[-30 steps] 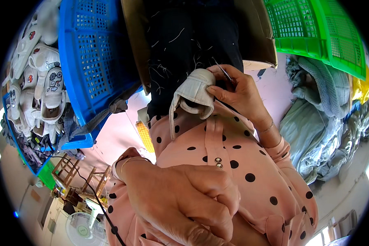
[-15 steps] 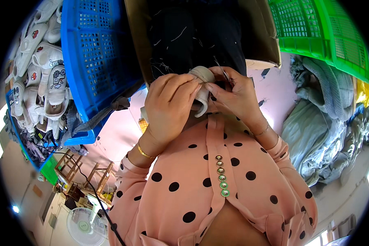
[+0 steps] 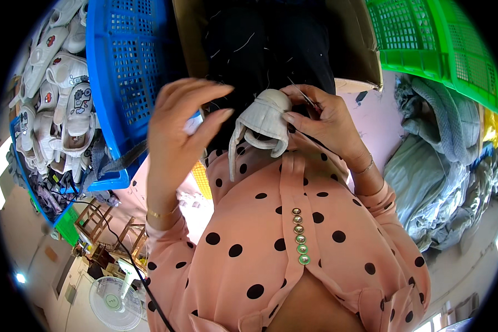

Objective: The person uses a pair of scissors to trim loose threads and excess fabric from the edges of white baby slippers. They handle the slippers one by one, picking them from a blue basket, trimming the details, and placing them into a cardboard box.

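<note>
My right hand [image 3: 323,119] grips a small grey-white shoe upper [image 3: 264,119] with a loose strap hanging down, held just above my pink polka-dot blouse. A thin needle-like metal piece [image 3: 303,94] sticks out between that hand's fingers. My left hand [image 3: 177,127] is raised to the left of the shoe upper, fingers spread, holding nothing and not touching it. Behind both hands lies dark fabric [image 3: 265,44] with loose thread ends inside a cardboard box [image 3: 365,66].
A blue plastic crate [image 3: 124,83] stands at the left, and beside it lie several white baby shoes [image 3: 55,94]. A green crate [image 3: 442,39] is at the upper right, above a pile of grey-green cloth [image 3: 442,166]. A fan [image 3: 113,301] and wooden stools [image 3: 102,227] are at the lower left.
My left hand rose from my lap to the shoe upper, then pulled away to the left with its fingers spread. My right hand has kept hold of the shoe upper throughout.
</note>
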A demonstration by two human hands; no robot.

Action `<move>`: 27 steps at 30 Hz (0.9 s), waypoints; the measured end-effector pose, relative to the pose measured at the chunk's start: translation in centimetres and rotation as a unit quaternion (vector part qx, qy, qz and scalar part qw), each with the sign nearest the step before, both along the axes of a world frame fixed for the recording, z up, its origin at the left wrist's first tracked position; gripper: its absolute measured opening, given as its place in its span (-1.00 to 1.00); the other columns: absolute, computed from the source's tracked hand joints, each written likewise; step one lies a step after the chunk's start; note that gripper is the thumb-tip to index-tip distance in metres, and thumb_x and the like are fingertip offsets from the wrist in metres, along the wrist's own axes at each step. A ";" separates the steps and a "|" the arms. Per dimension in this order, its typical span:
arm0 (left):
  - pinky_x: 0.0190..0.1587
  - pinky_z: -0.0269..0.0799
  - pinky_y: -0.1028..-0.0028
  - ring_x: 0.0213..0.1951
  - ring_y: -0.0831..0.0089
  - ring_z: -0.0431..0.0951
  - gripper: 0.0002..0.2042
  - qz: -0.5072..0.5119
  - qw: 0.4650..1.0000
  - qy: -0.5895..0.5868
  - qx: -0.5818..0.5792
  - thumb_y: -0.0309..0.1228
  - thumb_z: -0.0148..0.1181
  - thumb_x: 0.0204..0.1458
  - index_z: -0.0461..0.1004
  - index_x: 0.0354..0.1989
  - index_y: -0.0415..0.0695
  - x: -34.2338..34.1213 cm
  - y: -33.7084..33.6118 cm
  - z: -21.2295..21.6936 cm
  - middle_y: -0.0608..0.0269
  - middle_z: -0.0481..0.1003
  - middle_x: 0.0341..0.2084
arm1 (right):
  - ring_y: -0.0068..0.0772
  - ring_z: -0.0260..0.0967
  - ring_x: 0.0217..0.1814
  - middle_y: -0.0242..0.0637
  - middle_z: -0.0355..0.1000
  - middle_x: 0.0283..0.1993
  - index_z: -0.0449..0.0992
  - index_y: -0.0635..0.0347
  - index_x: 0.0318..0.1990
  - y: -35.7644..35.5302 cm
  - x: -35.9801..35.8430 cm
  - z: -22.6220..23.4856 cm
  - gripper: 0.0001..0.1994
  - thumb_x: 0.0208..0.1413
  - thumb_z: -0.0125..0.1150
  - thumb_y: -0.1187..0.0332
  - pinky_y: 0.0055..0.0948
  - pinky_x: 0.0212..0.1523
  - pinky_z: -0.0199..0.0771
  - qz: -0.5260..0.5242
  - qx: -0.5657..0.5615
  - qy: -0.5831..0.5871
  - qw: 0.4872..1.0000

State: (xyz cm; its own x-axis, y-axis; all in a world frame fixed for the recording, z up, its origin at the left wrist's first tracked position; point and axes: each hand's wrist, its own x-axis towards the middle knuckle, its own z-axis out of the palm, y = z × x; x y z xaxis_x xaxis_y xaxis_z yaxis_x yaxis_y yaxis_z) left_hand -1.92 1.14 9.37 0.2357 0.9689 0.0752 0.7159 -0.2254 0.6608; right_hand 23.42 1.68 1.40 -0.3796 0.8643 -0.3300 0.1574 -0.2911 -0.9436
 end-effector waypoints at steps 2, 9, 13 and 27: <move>0.08 0.35 0.34 0.01 0.23 0.47 -0.72 -0.073 0.997 -0.014 0.029 -0.55 0.35 -0.10 0.62 -0.15 -0.10 1.9 1.4 -1.4 0.17 0.57 -0.15 | -0.63 0.44 -0.24 -0.26 0.57 -0.19 0.50 0.30 0.07 -0.2 0.1 0.4 -0.56 0.02 0.39 0.35 -0.61 -0.12 0.46 0.007 0.015 -0.003 1.000; -0.21 0.51 0.52 -0.27 0.41 0.61 -0.89 -0.203 0.953 -0.176 -0.143 -0.53 0.32 -0.02 0.63 -0.30 -0.17 3.5 4.5 -4.6 0.20 0.60 -0.26 | -0.58 0.47 -0.12 -0.24 0.56 -0.10 0.48 0.38 0.10 0.4 1.7 1.5 -0.54 -0.01 0.35 0.49 -0.56 0.01 0.47 0.070 0.040 -0.067 0.994; -0.21 0.50 0.50 -0.27 0.39 0.60 -0.90 -0.255 0.954 -0.117 -0.103 -0.52 0.33 -0.01 0.55 -0.33 -0.22 4.2 5.3 -4.2 0.19 0.57 -0.23 | -0.60 0.45 -0.16 -0.24 0.57 -0.15 0.51 0.37 0.06 1.3 2.2 1.4 -0.55 -0.03 0.38 0.46 -0.59 -0.05 0.47 0.093 0.048 -0.075 0.992; -0.37 0.50 0.47 -0.40 0.26 0.57 -0.82 -0.187 0.982 -0.034 -0.019 -0.61 0.17 0.10 0.26 -0.30 -0.19 5.5 3.7 -5.9 0.14 0.53 -0.20 | -0.06 0.47 -0.48 -0.18 0.48 -0.53 0.46 0.19 -0.28 0.2 3.8 -0.5 -0.63 0.25 0.10 0.01 -0.32 -0.47 0.43 0.016 0.196 -0.205 0.959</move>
State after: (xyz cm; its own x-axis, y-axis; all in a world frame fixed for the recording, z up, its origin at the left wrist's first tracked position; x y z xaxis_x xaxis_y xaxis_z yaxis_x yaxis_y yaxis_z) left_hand 3.62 4.84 3.43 0.5708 0.8182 0.0692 0.5418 -0.4387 0.7169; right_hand 27.20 1.93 0.85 -0.3169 0.9421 -0.1094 0.5412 0.0848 -0.8366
